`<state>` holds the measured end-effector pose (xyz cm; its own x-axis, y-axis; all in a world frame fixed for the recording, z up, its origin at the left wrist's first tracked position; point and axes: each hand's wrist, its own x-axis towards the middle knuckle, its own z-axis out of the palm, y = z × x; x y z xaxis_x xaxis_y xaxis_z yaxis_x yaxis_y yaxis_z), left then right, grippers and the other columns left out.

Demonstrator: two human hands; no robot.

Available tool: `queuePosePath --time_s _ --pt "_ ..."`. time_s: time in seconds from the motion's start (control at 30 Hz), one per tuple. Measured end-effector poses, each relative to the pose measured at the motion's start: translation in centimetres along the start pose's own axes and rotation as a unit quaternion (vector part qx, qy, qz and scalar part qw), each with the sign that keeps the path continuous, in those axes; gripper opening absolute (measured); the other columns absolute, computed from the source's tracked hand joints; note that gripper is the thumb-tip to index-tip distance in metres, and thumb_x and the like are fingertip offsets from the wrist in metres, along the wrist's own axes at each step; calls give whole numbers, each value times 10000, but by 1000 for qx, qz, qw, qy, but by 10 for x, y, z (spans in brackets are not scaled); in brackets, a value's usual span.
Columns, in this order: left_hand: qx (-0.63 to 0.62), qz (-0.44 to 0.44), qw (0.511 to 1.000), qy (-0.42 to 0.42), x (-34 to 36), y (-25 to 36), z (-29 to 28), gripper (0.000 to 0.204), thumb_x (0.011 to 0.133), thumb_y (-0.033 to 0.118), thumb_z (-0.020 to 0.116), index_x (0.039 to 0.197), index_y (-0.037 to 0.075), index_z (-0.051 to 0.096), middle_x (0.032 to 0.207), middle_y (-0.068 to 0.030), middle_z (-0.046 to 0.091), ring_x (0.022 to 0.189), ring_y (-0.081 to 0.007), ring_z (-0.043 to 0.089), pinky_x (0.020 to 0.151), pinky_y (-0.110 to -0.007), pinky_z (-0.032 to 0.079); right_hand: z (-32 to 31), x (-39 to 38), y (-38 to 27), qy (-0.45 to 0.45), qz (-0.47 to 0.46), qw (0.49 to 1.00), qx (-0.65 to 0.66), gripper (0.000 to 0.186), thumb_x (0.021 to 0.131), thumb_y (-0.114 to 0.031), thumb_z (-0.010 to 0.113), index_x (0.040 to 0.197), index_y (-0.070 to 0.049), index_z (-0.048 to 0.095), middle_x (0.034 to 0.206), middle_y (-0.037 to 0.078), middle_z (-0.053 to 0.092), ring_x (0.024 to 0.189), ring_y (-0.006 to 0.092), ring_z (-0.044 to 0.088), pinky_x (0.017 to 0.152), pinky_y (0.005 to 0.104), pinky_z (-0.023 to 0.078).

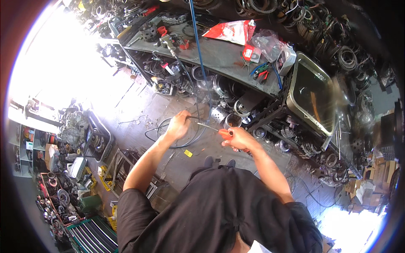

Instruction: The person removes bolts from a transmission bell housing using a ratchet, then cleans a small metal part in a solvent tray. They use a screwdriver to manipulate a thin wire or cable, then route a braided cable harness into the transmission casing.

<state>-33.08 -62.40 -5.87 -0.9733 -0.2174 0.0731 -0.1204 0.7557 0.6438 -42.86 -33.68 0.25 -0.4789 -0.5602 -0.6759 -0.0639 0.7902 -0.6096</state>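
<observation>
My right hand (239, 140) is closed around an orange-handled tool (225, 134) with a long, thin metal shaft. The shaft points left and slightly away from me, toward my other hand. My left hand (179, 125) is held out to the left of the shaft's tip, with its fingers drawn together. What it pinches, if anything, is too small to make out. Below and around that hand, a dark hose (181, 146) lies in loops on the floor. A blue hose (196, 36) hangs down in front of the workbench.
Ahead stands a metal workbench (219, 59) with an air tool (167, 42), a red-and-white bag (228, 32) and pliers (262, 76). A metal tray (295, 103) of dark liquid is at its right. Machine parts crowd the shelf below. A yellow tag (188, 153) lies on the floor.
</observation>
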Motion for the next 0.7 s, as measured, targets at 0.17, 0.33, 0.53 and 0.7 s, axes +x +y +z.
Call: queuePosePath --time_s 0.17,0.33,0.53,0.7 --pt "-110 21 994 4 -10 -11 1 188 937 95 508 1005 -8 650 976 -198 689 970 -396 665 878 -442 520 7 10 26 52 -50 997 35 375 858 -240 831 1084 -13 635 823 86 689 643 164 653 563 353 508" --pt "-229 30 973 8 -14 -5 16 215 922 66 477 975 -26 663 934 -120 686 745 -272 632 685 -368 511 15 21 29 126 -249 960 14 444 846 -221 833 1188 -12 642 1049 142 727 920 253 712 710 397 570" --pt "-523 -179 820 -148 -8 10 9 298 841 2 466 1053 -14 676 797 -15 562 529 -86 404 473 -262 343 10 22 -1 -27 -296 934 200 411 843 -137 839 1194 -21 661 1047 67 722 935 183 694 725 344 607" --pt "-614 -121 780 -9 -3 33 5 457 814 -5 450 1230 -27 637 1023 -56 611 534 -112 406 507 -276 359 13 19 -9 -39 -246 942 228 308 872 -138 831 1108 -37 661 961 26 710 852 109 684 666 291 589"
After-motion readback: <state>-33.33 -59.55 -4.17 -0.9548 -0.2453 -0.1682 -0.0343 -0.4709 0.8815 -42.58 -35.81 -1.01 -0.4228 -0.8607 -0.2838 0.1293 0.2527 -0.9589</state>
